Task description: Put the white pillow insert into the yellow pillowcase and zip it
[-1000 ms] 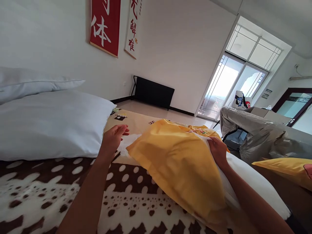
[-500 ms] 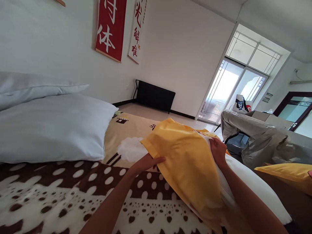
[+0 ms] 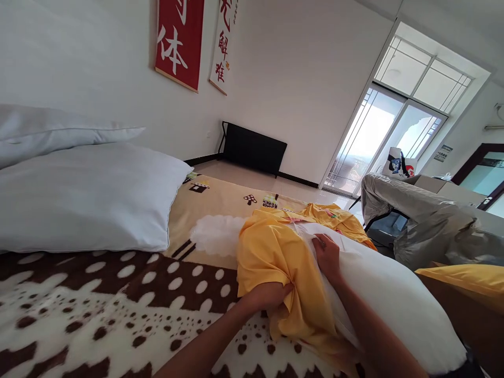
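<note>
My left hand (image 3: 271, 295) is closed on the near edge of a yellow fabric cover (image 3: 271, 247), which bunches into folds around the fingers. To the right, my right hand (image 3: 326, 254) pinches the corner of a white pillow (image 3: 394, 299) that lies partly under the yellow cloth. More yellow cloth with a small printed pattern spreads behind my right hand. Both lie on a bed spread with a brown and cream patterned blanket (image 3: 129, 310).
Two white pillows (image 3: 90, 194) are stacked at the left. A folded black frame (image 3: 254, 149) leans by the far wall. Plastic-wrapped furniture (image 3: 425, 210) stands at the right, with another yellow item (image 3: 468, 278) nearer.
My left hand has moved right and toward me, gathering the yellow cloth into folds. My right hand has shifted left and slightly nearer, and more of the white pillow shows.
</note>
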